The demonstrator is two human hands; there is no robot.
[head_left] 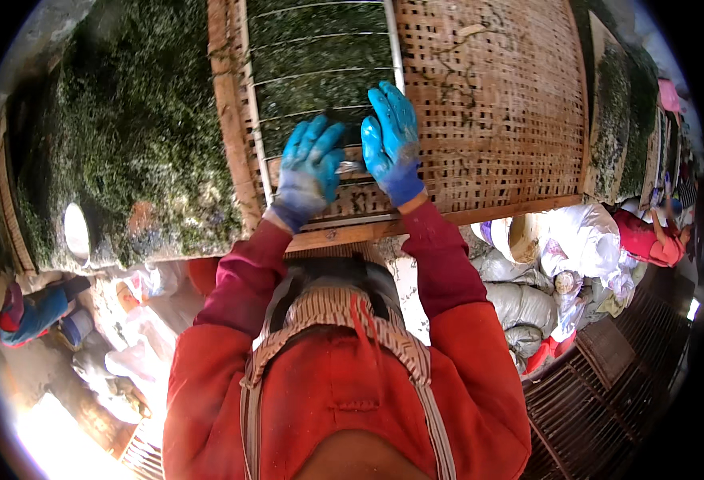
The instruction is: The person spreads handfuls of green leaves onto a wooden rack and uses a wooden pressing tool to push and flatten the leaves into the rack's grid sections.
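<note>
Two hands, both in blue gloves: left hand (310, 170), right hand (390, 140). One woven bamboo mat (496, 104) at 12 to 1 o'clock. One metal frame (320, 72) with five visible strips of dark green seaweed, at 12 o'clock. One large seaweed-covered mat (128, 136) at 10 o'clock. Two further seaweed mats (612, 120) at 2 o'clock; more beyond cannot be counted. Two other people: one (28, 312) at 8 o'clock, one (648, 236) at 3 o'clock.
</note>
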